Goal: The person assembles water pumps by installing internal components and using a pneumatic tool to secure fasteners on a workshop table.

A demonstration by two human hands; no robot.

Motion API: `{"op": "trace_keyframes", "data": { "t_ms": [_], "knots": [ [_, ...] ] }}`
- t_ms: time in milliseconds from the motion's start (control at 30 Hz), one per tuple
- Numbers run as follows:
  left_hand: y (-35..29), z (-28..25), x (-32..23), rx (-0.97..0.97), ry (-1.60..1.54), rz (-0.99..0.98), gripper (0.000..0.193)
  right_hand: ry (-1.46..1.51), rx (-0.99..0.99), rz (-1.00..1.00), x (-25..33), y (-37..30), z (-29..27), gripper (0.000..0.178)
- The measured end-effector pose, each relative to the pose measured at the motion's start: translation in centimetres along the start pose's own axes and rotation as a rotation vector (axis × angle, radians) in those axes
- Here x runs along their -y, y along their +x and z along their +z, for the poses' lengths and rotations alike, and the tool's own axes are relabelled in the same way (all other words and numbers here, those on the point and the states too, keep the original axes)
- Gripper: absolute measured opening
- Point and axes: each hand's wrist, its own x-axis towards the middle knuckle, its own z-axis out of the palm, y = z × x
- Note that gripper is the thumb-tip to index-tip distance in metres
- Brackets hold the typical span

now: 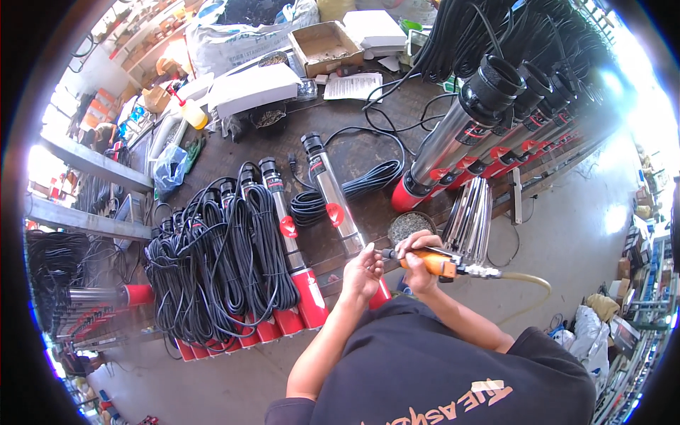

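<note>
My right hand (418,263) is wrapped round an orange air screwdriver (440,265), whose pale hose trails off to the right. The driver's dark tip points left, toward my left hand (363,275). That hand is closed, thumb and fingertips pinched close to the tip; whatever they hold is too small to name. Just beyond my left hand is a silver submersible pump (333,195) with a black top, a red round label and a red lower end, partly hidden by the hand. A coil of black cable (354,190) lies beside the pump.
Several pumps with coiled black cables (241,262) stand in a row at left. Larger silver-and-red pumps (453,138) line the right side. A bowl of small screws (411,225) and a bundle of thin metal strips (469,219) sit near my right hand. Boxes (326,49) clutter the back.
</note>
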Motion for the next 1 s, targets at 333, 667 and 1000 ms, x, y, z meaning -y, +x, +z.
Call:
{"op": "trace_keyframes", "data": {
  "t_ms": [333, 667, 1000],
  "knots": [
    [2.0, -2.4, -1.4, -0.119, -0.084, -0.016, 0.011, -0.011, 0.011, 0.294, -4.8, -0.7, -0.2, 0.02],
    [2.4, -4.2, -3.1, -0.266, 0.243, 0.219, 0.018, 0.007, 0.078, 0.395, -6.4, 1.0, -0.5, 0.025],
    [4.5, -6.7, -3.2, -0.29, 0.132, 0.258, 0.013, -0.101, 0.193, 0.324, -8.0, 0.2, 0.1, 0.023]
  ]
}}
